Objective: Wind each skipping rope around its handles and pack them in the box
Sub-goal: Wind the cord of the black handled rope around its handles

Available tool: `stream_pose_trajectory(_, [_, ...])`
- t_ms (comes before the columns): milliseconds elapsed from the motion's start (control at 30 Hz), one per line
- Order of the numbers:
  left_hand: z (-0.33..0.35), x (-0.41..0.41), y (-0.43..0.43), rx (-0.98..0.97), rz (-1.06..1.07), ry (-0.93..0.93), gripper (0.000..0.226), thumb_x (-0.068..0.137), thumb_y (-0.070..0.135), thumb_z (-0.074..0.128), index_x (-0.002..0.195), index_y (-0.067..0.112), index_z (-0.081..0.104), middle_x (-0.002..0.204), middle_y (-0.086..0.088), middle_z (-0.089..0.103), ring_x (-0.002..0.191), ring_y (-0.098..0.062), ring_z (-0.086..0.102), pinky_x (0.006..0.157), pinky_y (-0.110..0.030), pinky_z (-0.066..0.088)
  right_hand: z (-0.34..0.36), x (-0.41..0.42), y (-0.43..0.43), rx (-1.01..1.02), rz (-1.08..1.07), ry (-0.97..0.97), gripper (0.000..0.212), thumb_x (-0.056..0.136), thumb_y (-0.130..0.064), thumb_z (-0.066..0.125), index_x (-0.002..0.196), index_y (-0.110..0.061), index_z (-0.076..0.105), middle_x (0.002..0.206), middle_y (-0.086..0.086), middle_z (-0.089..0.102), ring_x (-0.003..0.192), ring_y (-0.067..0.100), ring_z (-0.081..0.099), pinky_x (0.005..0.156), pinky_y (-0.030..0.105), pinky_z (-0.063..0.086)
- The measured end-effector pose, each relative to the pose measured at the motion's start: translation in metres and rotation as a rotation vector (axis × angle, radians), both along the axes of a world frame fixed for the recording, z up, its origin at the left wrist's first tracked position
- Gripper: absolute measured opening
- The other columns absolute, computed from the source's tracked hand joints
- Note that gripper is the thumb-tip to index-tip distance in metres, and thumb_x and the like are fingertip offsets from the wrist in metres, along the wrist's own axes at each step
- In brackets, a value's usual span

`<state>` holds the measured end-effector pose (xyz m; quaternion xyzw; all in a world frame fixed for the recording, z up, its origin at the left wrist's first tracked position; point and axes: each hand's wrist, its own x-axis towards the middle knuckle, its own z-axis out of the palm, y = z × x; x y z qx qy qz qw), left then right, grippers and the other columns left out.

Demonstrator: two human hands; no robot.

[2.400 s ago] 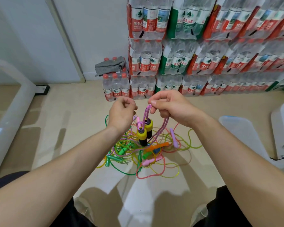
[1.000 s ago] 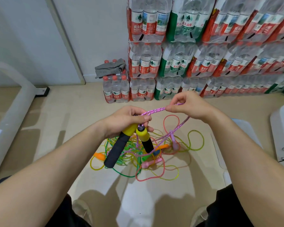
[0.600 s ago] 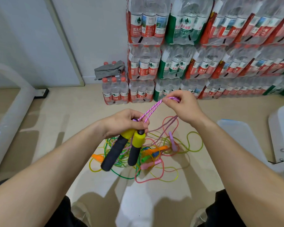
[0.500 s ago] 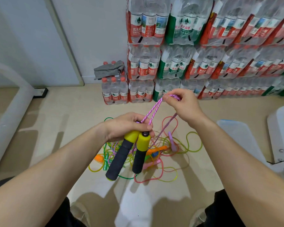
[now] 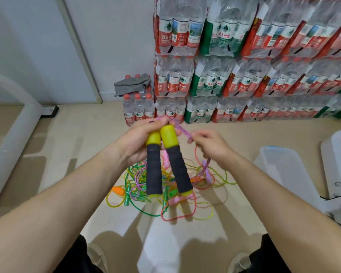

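We see the left hand (image 5: 138, 140) gripping both yellow-and-black foam handles (image 5: 176, 168) at their yellow tops; the right hand (image 5: 207, 142) pinches the pink braided rope (image 5: 182, 132) just beside. Slack trailing into the tangle of thin coloured ropes (image 5: 165, 196) mid-floor could snag and drag them up; the handles may splay. The clear plastic box (image 5: 283, 170) sits toward the floor's right edge.

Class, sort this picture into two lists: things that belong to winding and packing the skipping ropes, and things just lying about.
Job: left hand gripping the two yellow-and-black foam handles; right hand pinching the pink braided rope; tangle of coloured plastic ropes on the floor; clear plastic box.

Lying about: stacked packs of water bottles; grey cloth on one pack; white metal frame.
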<state>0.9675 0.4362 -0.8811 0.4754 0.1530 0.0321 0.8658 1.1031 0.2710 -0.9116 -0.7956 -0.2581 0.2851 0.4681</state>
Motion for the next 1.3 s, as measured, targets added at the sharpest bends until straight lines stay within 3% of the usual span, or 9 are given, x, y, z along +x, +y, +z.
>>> stream_pose_trajectory(133, [-0.010, 0.003, 0.018, 0.044, 0.260, 0.102, 0.016, 0.099, 0.017, 0.056, 0.104, 0.003, 0.060, 0.111, -0.025, 0.061, 0.086, -0.023, 0.072, 0.068, -0.033, 0.060, 0.000, -0.031, 0.009, -0.038, 0.163, 0.041, 0.030, 0.105, -0.020, 0.047, 0.082, -0.014, 0.067, 0.048, -0.013, 0.036, 0.043, 0.007, 0.030, 0.044, 0.019, 0.023])
stream_pose_trajectory(333, [-0.020, 0.011, 0.011, 0.057, 0.462, 0.145, 0.012, 0.097, 0.013, 0.061, 0.100, 0.002, 0.064, 0.093, -0.012, 0.066, 0.078, -0.020, 0.066, 0.069, -0.031, 0.061, 0.001, -0.052, 0.016, -0.236, 0.324, -0.505, 0.034, 0.102, -0.028, 0.040, 0.069, -0.021, 0.043, 0.078, 0.013, 0.063, 0.077, 0.034, 0.055, 0.067, 0.041, 0.042])
stream_pose_trajectory(533, [-0.023, 0.012, 0.006, 0.140, 0.556, 0.157, 0.023, 0.096, 0.012, 0.064, 0.075, 0.012, 0.074, 0.080, -0.003, 0.072, 0.074, -0.016, 0.066, 0.077, -0.035, 0.058, 0.003, -0.074, 0.016, -0.313, 0.307, -0.467, 0.025, 0.100, -0.037, 0.038, 0.109, -0.021, 0.053, 0.105, 0.020, 0.067, 0.097, 0.041, 0.059, 0.081, 0.046, 0.051])
stream_pose_trajectory(600, [-0.023, 0.014, 0.006, 0.189, 0.633, 0.158, 0.030, 0.095, 0.010, 0.065, 0.066, 0.015, 0.073, 0.080, -0.003, 0.073, 0.076, -0.019, 0.066, 0.081, -0.037, 0.057, 0.005, -0.080, 0.017, -0.239, 0.228, -0.394, 0.024, 0.101, -0.034, 0.038, 0.099, -0.017, 0.056, 0.096, 0.016, 0.069, 0.094, 0.040, 0.060, 0.081, 0.046, 0.051])
stream_pose_trajectory(733, [-0.024, 0.017, 0.013, 0.368, 0.800, 0.210, 0.011, 0.091, 0.017, 0.071, 0.085, 0.008, 0.067, 0.081, -0.003, 0.068, 0.071, -0.016, 0.062, 0.075, -0.035, 0.054, 0.012, -0.103, 0.015, -0.088, 0.101, -0.325, 0.023, 0.097, -0.020, 0.044, 0.088, -0.009, 0.062, 0.070, 0.007, 0.065, 0.077, 0.031, 0.060, 0.072, 0.043, 0.050])
stream_pose_trajectory(900, [-0.025, 0.019, 0.008, 0.596, 0.876, 0.243, 0.016, 0.089, 0.029, 0.071, 0.085, 0.018, 0.059, 0.084, 0.003, 0.063, 0.076, -0.012, 0.059, 0.081, -0.033, 0.053, 0.010, -0.128, 0.016, 0.058, 0.009, -0.259, 0.029, 0.098, -0.018, 0.049, 0.118, -0.007, 0.066, 0.059, -0.005, 0.046, 0.060, 0.022, 0.049, 0.060, 0.039, 0.040])
stream_pose_trajectory(1067, [-0.027, 0.023, -0.001, 0.278, 0.890, 0.230, 0.016, 0.094, 0.020, 0.069, 0.085, 0.014, 0.056, 0.079, -0.002, 0.062, 0.066, -0.015, 0.057, 0.069, -0.031, 0.053, -0.004, -0.138, 0.017, 0.004, 0.178, -0.382, 0.046, 0.106, -0.020, 0.038, 0.152, -0.021, 0.042, 0.096, -0.005, 0.048, 0.092, 0.020, 0.050, 0.076, 0.029, 0.034])
stream_pose_trajectory(1167, [-0.023, 0.020, 0.004, 0.109, 0.781, 0.256, 0.013, 0.093, 0.016, 0.070, 0.094, 0.011, 0.058, 0.075, -0.002, 0.061, 0.063, -0.017, 0.057, 0.067, -0.033, 0.054, -0.009, -0.132, 0.014, -0.120, 0.286, -0.547, 0.048, 0.105, -0.018, 0.035, 0.153, -0.019, 0.035, 0.112, 0.005, 0.049, 0.101, 0.034, 0.054, 0.081, 0.044, 0.046])
stream_pose_trajectory(1300, [-0.020, 0.016, 0.002, 0.151, 0.654, 0.256, 0.030, 0.084, 0.006, 0.077, 0.108, 0.006, 0.060, 0.082, -0.008, 0.065, 0.070, -0.025, 0.064, 0.069, -0.038, 0.058, -0.006, -0.129, 0.015, -0.125, 0.284, -0.596, 0.046, 0.102, -0.019, 0.036, 0.148, -0.018, 0.038, 0.113, 0.006, 0.049, 0.099, 0.036, 0.054, 0.076, 0.046, 0.047])
